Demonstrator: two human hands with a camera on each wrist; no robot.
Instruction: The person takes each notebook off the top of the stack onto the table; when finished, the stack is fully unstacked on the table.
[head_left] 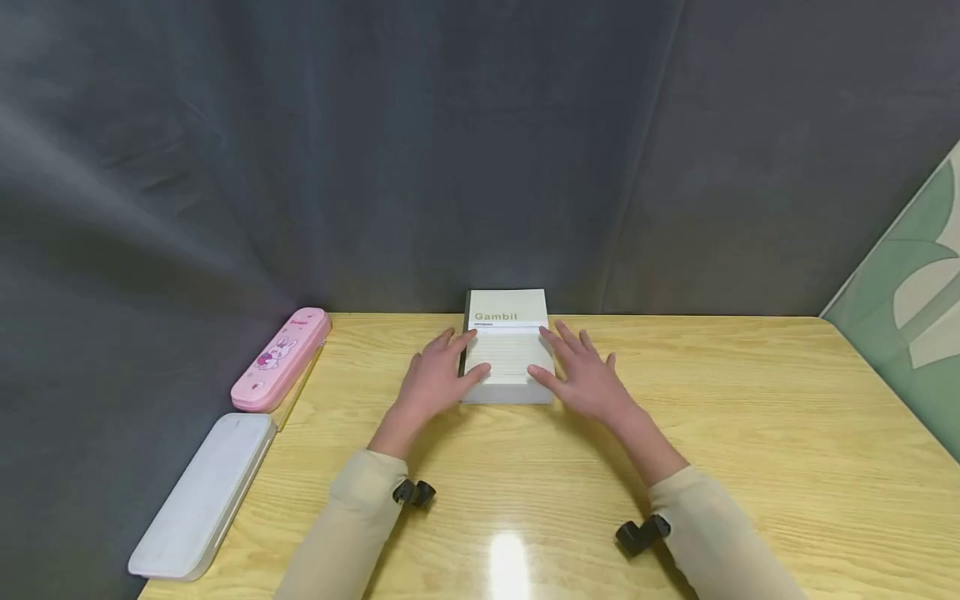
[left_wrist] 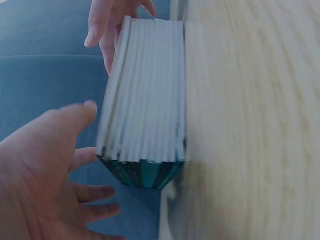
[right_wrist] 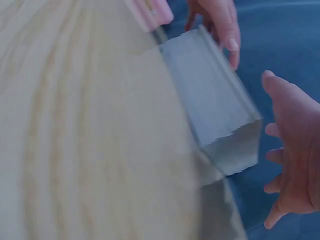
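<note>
The left hand [head_left: 435,371] is spread, thumb and fingers apart, at the left side of a stack of notebooks [head_left: 510,357]; the right hand [head_left: 587,375] is spread likewise at the right side, so the stack stands between the two. Neither hand grips it — in each wrist view a gap shows between the near thumb and the pages — though whether any fingertip touches the stack, I cannot tell.

The stack sits near the middle of the far edge of the wooden counter [head_left: 750,433], its pale page edges facing the person. The top cover [head_left: 508,305] is off-white and reads "Gambit". Well apart from it, along the counter's left edge, lie a pink case [head_left: 281,360] with a rabbit picture and, just nearer the person, a longer white case [head_left: 202,500]. Dark cloth [head_left: 465,150] hangs behind the counter; a green-and-white patterned panel [head_left: 926,292] stands at the right.
</note>
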